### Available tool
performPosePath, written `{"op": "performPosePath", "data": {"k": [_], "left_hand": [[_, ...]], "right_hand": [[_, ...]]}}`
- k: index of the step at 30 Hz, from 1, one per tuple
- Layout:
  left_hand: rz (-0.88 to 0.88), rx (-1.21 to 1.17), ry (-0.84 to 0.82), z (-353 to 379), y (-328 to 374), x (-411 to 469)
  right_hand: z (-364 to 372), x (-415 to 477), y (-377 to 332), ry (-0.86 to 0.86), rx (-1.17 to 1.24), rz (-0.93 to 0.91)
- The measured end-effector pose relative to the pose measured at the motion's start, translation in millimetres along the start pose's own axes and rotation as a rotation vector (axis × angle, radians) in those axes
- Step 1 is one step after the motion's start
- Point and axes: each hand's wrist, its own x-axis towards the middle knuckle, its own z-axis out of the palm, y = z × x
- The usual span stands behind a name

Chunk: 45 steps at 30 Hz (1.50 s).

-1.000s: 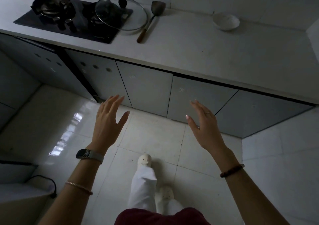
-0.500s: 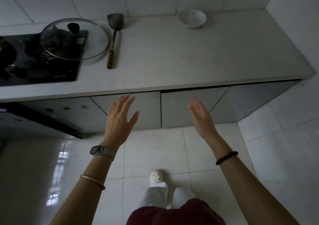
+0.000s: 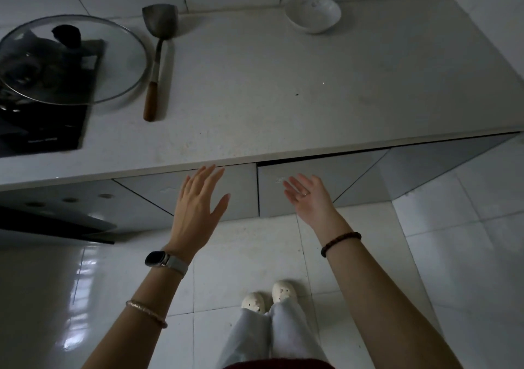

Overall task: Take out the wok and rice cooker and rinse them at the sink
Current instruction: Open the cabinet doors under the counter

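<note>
Two pale slip-on shoes [image 3: 269, 297] worn side by side on glossy white floor tiles [image 3: 453, 255], with open floor off to the right. Held the left hand [image 3: 195, 207] out ahead, fingers straight and spread, gripping nothing, fingertips level in view with the front edge of the white speckled stone countertop [image 3: 283, 99]. Held the right hand [image 3: 309, 198] out too, fingers loosely extended, holding nothing, before the pale grey cabinet doors [image 3: 326, 181]. Saw a dark slit above the right door; could not tell what lay inside, nor where the wok and rice cooker were. Farther off, saw a round glass lid [image 3: 119, 57] over the black hob [image 3: 42, 130], a wooden-handled steel spatula [image 3: 160, 21] just beside it, and a small white bowl [image 3: 313, 14] by the wall, contents unclear. Noted a wide stretch of countertop between spatula and right-hand wall.
</note>
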Motion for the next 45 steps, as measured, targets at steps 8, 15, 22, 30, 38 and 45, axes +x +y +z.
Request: {"op": "performPosePath", "data": {"k": [8,15,22,30,38,45], "left_hand": [[-0.045,0.011,0.005,54,-24,1],[-0.072,0.022,-0.013,61,-32,-4],[-0.054,0.022,-0.027,50,-30,-7],[-0.026,0.022,-0.067,24,-26,-19],[0.02,-0.014,-0.167,-3,3,-35],[0.087,-0.066,-0.22,1,47,-41]], "right_hand": [[10,65,10,-0.036,0.126,0.038],[16,74,13,-0.034,0.166,0.028],[25,72,11,-0.011,0.194,0.01],[15,60,15,0.032,0.134,0.028],[-40,-9,16,0.116,0.172,0.118],[-97,-53,8,0.171,0.186,0.139]]}}
